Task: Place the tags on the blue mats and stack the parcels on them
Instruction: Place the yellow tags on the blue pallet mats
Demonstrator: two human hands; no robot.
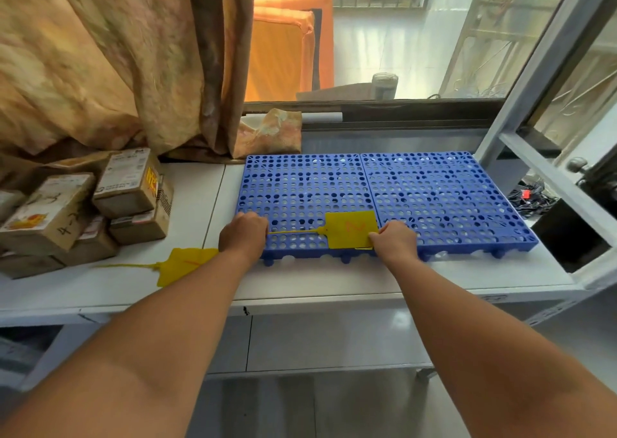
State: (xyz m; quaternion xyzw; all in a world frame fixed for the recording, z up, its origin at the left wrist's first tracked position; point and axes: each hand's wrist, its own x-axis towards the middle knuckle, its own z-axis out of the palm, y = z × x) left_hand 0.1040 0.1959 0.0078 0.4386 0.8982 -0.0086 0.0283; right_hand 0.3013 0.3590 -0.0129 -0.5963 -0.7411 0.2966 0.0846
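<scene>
Two blue perforated mats lie side by side on the white table, the left mat (300, 187) and the right mat (444, 190). A yellow tag (350, 228) with red writing rests on the front edge of the left mat. My right hand (395, 238) pinches the tag's right corner. My left hand (243, 235) grips the end of the tag's thin strap at the mat's front left. A second yellow tag (182, 265) lies on the table left of my left forearm. Several cardboard parcels (83, 203) are piled at the far left.
A patterned curtain (117, 63) hangs behind the parcels, and a folded cloth (270, 133) sits behind the left mat. A window frame (534, 96) rises at the right. The white table (334, 280) drops off at its front edge, with black cables (531, 197) beyond the right end.
</scene>
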